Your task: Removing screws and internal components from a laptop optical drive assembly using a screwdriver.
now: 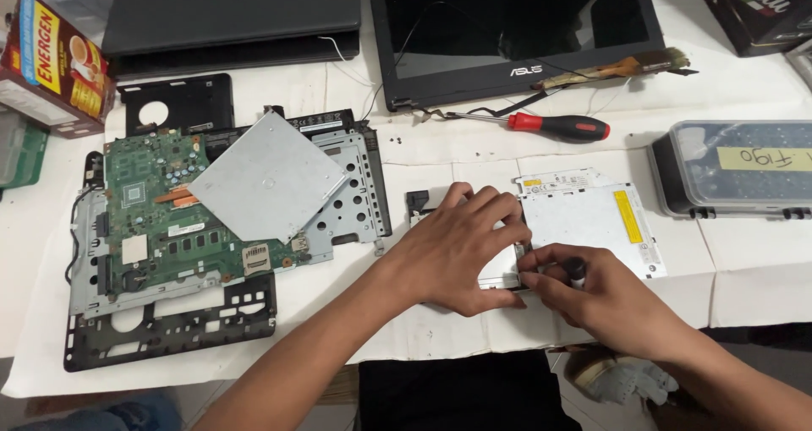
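Observation:
My left hand (461,245) lies flat on a thin silver drive part (499,266) on the white paper, pressing it down. My right hand (592,300) pinches a small dark-handled screwdriver (575,269) at that part's right edge, right beside my left fingers. A white optical drive (596,219) with a yellow label lies just behind my right hand. A red-handled screwdriver (554,126) rests farther back.
At the left lies an opened laptop base with a green motherboard (161,219) and a silver drive (266,177) on top. A detached laptop screen (507,33) and a closed laptop (228,16) stand at the back. A clear-lidded parts box (736,169) sits at the right, a carton (51,63) far left.

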